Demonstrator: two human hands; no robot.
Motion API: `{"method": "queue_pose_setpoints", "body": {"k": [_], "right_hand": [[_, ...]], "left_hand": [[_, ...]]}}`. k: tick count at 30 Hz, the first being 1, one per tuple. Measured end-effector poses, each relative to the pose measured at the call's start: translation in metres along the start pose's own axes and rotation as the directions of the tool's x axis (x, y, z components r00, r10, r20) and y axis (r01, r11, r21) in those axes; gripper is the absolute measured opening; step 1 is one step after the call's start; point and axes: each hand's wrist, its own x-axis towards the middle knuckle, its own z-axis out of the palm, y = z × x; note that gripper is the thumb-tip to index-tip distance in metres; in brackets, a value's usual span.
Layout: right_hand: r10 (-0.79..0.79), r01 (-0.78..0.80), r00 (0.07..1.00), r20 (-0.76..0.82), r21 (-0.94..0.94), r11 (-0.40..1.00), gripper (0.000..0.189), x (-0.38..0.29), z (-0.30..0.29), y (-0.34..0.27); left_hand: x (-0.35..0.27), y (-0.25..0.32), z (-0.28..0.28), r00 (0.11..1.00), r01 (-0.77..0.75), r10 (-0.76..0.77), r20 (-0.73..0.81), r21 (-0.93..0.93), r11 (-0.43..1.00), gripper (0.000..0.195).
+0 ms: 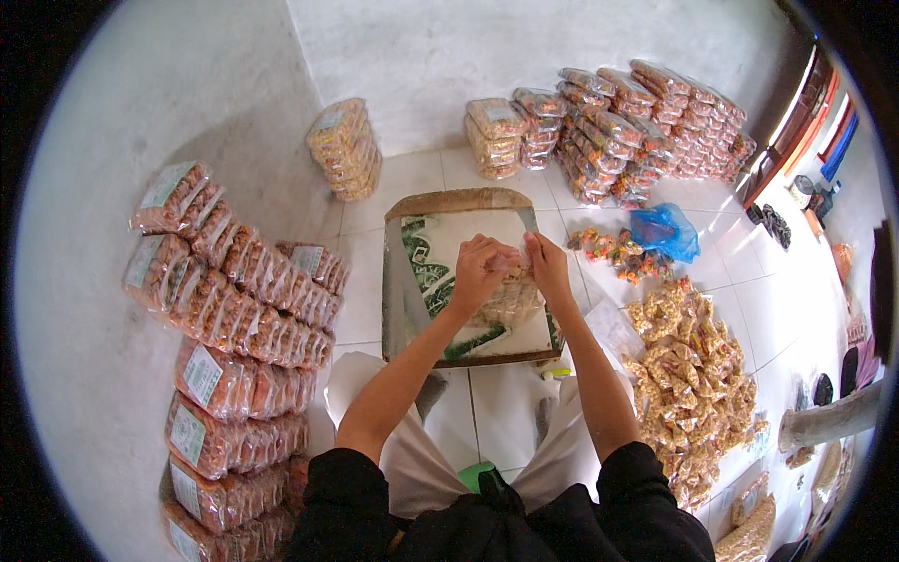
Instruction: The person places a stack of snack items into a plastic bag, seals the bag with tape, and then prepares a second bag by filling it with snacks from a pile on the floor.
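A clear plastic bag of snacks (511, 303) stands on a low table (456, 200) with a glass-like top and a printed sheet showing beneath it. My left hand (484, 265) grips the gathered mouth of the bag from the left. From the right, my right hand (546, 265) pinches the same plastic between thumb and fingers. The two hands are close together over the bag's top. My forearms and fingers hide part of the bag and its opening.
Labelled packs of brown snacks (232, 281) line the left wall. More packs (653, 119) are stacked along the back wall. Small yellowish snack packets (692, 386) are heaped at right, near a blue plastic bag (664, 232) and loose clear plastic (612, 327).
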Motion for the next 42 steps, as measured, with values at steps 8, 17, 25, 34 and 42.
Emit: {"method": "queue_pose_setpoints", "body": {"k": [8, 17, 25, 34, 42], "right_hand": [[0.303, -0.332, 0.928, 0.216, 0.11, 0.937, 0.04, 0.005, -0.015, -0.001], [-0.044, 0.103, 0.882, -0.47, 0.102, 0.989, 0.016, -0.011, -0.051, -0.019], [-0.473, 0.459, 0.881, 0.018, -0.276, 0.845, 0.025, -0.053, -0.026, -0.043], [-0.371, 0.352, 0.928, -0.017, -0.276, 0.894, 0.046, -0.051, -0.015, -0.019], [-0.288, 0.285, 0.958, 0.0, -0.141, 0.948, 0.035, -0.043, -0.013, -0.013]], "left_hand": [[-0.004, 0.011, 0.002, 1.0, 0.023, -0.023, 0.007, -0.003, 1.0, 0.009], [-0.003, 0.004, 0.009, 0.984, 0.179, -0.181, 0.006, -0.174, 0.968, 0.009], [0.001, -0.015, 0.009, 0.945, 0.301, -0.318, -0.072, -0.18, 0.937, 0.011], [-0.001, -0.01, 0.013, 0.973, 0.215, -0.231, -0.028, -0.275, 0.937, 0.008], [-0.002, 0.004, 0.008, 0.994, 0.106, -0.103, 0.029, -0.179, 0.978, 0.006]]}}
